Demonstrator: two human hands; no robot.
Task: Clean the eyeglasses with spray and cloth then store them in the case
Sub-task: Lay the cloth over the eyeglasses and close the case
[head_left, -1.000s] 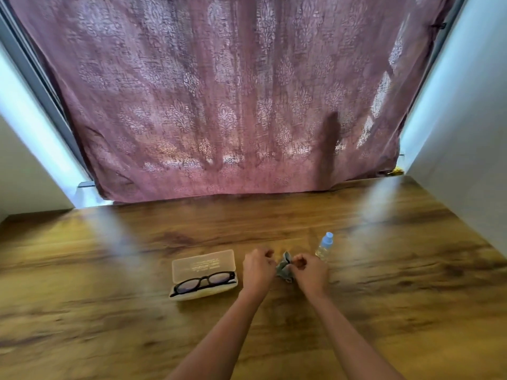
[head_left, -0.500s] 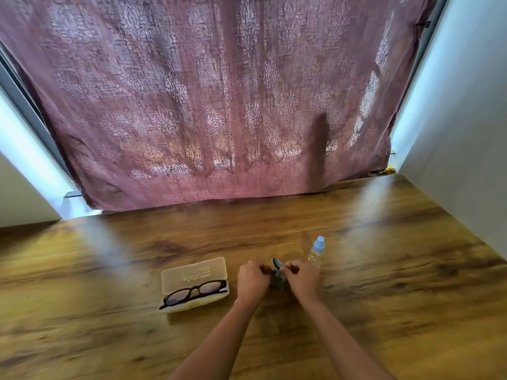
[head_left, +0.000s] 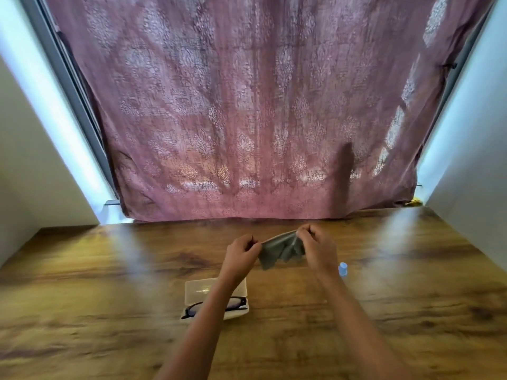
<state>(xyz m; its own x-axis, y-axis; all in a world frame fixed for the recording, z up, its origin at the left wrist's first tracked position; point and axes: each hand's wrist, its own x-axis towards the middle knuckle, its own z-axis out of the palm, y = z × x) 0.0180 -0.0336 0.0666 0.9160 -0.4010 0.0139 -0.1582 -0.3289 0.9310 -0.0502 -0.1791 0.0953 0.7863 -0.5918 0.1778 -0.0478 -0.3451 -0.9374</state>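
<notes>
A grey cleaning cloth (head_left: 282, 249) hangs stretched in the air between my two hands above the wooden table (head_left: 109, 311). My left hand (head_left: 240, 253) pinches its left corner and my right hand (head_left: 318, 249) pinches its right corner. Black-framed eyeglasses (head_left: 236, 303) lie in an open clear case (head_left: 197, 290) below my left forearm, which hides their middle. A small spray bottle with a blue cap (head_left: 343, 269) stands just right of my right wrist, mostly hidden by it.
A dusky pink patterned curtain (head_left: 247, 119) hangs along the table's far edge. White walls close in on the left (head_left: 33, 174) and right (head_left: 472, 160). A small yellow object (head_left: 413, 203) lies at the far right corner.
Both hands have risen off the table with the cloth and drawn apart, spreading it out from a bunched wad. The view has tilted, so the case sits lower in frame.
</notes>
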